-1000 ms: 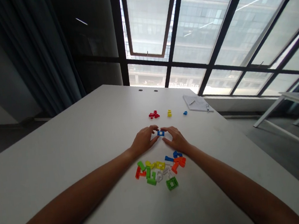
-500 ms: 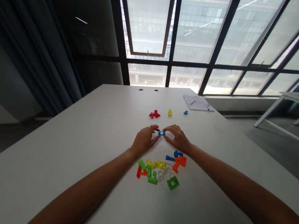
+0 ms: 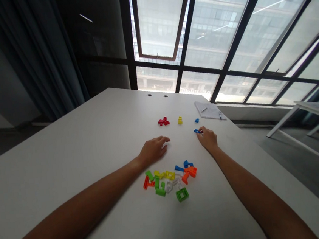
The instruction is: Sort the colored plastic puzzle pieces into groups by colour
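Note:
My right hand (image 3: 208, 138) pinches a small blue plastic block (image 3: 197, 131) near the table's right side. Just beyond it lies another small blue block (image 3: 196, 120). My left hand (image 3: 154, 149) rests on the table with its fingers apart and nothing in them. Between my forearms is a loose heap of plastic blocks: a square green block (image 3: 182, 195), yellow blocks (image 3: 169, 175), orange blocks (image 3: 192, 171), white blocks (image 3: 169, 187) and blue blocks (image 3: 178, 168). Past my hands sit a cluster of red blocks (image 3: 164, 121) and a yellow block group (image 3: 179, 120).
The white table (image 3: 99, 141) stretches toward tall windows. Papers with pens (image 3: 210, 111) lie at its far right edge. Two dark round fittings (image 3: 165, 96) are set near the far end. A second white table (image 3: 314, 107) stands to the right.
My right hand has moved right and away from me, carrying the blue block out of my left hand's reach. The left hand stays nearly in place and has let go of the block.

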A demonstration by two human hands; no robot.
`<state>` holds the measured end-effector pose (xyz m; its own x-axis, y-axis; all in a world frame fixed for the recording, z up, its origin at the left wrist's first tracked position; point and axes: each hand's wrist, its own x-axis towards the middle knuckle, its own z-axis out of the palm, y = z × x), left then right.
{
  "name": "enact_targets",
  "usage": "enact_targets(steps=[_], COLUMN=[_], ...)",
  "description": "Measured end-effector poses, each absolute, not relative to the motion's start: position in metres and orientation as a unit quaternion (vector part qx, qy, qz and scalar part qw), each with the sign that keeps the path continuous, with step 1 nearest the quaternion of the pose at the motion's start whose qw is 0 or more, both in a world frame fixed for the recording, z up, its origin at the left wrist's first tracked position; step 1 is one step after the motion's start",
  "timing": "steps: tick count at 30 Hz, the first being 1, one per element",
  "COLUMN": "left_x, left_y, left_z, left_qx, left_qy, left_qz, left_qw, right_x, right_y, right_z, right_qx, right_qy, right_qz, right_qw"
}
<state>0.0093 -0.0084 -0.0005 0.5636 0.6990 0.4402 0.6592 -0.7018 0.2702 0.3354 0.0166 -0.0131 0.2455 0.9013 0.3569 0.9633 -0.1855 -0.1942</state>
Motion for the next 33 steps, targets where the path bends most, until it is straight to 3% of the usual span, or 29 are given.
enact_targets(steps=[7, 18, 27, 33], left_x=[0.010, 0.010, 0.010, 0.015], left_y=[-0.010, -0.008, -0.022, -0.027], left_z=[0.003, 0.001, 0.020, 0.022], left_qx=[0.879, 0.883, 0.933, 0.946], left_qy=[0.394, 0.385, 0.194, 0.161], left_qz=[0.265, 0.263, 0.194, 0.161], left_qw=[0.047, 0.057, 0.231, 0.232], right_x=[0.330, 0.332, 0.327, 0.327], right_y=[0.019, 0.024, 0.018, 0.018], right_z=[-0.017, -0.025, -0.019, -0.018], right_qx=[-0.738, -0.701, -0.688, -0.689], right_qy=[-0.626, -0.694, -0.708, -0.706], right_qz=[-0.122, -0.079, -0.084, -0.079], right_qw=[0.221, 0.144, 0.136, 0.143])
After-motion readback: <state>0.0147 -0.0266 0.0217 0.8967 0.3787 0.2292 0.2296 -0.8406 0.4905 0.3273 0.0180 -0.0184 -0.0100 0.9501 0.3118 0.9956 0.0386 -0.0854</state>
